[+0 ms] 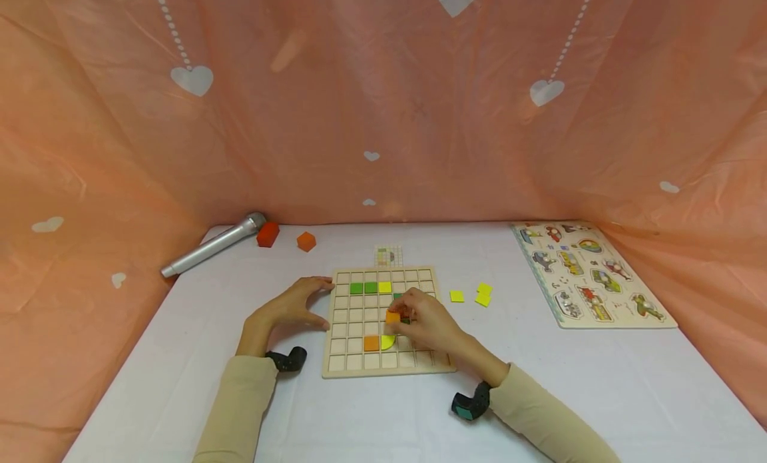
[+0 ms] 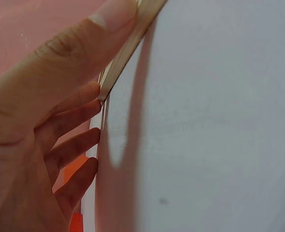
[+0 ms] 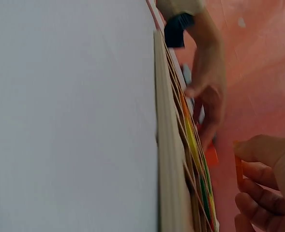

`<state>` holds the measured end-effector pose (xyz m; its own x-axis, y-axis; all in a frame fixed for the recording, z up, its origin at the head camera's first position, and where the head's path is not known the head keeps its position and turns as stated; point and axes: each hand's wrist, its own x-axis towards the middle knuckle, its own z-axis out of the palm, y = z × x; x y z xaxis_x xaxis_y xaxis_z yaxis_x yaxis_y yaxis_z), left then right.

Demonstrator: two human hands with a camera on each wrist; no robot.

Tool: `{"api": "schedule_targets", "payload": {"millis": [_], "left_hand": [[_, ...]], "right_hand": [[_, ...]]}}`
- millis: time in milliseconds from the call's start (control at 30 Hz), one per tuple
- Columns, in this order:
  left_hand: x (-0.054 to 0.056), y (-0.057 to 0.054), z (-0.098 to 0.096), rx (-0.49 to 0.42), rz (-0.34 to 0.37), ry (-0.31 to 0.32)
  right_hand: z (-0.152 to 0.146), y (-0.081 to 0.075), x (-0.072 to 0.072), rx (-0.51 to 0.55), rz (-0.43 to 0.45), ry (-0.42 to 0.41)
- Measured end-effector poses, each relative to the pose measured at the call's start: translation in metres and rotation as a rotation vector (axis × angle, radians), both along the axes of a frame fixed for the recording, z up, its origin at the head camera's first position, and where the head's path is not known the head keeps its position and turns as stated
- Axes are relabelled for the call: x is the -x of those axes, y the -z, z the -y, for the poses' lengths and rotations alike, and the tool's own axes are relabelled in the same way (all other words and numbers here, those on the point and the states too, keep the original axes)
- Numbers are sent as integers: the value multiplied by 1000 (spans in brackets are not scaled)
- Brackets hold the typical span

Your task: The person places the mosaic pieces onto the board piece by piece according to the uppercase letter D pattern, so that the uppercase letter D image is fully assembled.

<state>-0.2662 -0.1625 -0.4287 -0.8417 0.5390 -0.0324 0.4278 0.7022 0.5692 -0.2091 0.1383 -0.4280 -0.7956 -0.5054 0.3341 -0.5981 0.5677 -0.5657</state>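
Note:
My right hand (image 1: 431, 324) pinches an orange square tile (image 1: 392, 318) between thumb and fingertips above the middle of a wooden grid board (image 1: 355, 314). The right wrist view shows that tile (image 3: 238, 166) edge-on, apart from the board. My left hand (image 1: 290, 304) touches the board's left edge, thumb and fingers spread; in the left wrist view its thumb and some fingertips meet the rim (image 2: 127, 53). Two green tiles (image 1: 363, 288) and a yellow tile (image 1: 385, 287) lie in an upper row. Lower down are an orange tile (image 1: 371, 344) and a rounded yellow tile (image 1: 387, 342). My right hand partly hides other tiles.
Several yellow tiles (image 1: 457, 296) lie right of the board. A small pattern card (image 1: 388, 255) is behind it. At back left are a silver microphone (image 1: 216, 248), a red block (image 1: 267, 234) and an orange block (image 1: 306, 242). A picture puzzle board (image 1: 575, 310) lies far right.

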Motion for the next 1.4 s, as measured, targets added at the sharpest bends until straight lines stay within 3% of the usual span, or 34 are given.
{"api": "schedule_targets", "payload": {"millis": [500,867,1400], "left_hand": [[-1,0,0,8,-17,13],[-2,0,-1,5,12,-4],[1,0,1,-3,-27,36]], "right_hand": [[49,15,-8,-89,-28,-117],[54,23,-6,-47,-56,-168],[53,20,-4,-87,-40,-185]]}}
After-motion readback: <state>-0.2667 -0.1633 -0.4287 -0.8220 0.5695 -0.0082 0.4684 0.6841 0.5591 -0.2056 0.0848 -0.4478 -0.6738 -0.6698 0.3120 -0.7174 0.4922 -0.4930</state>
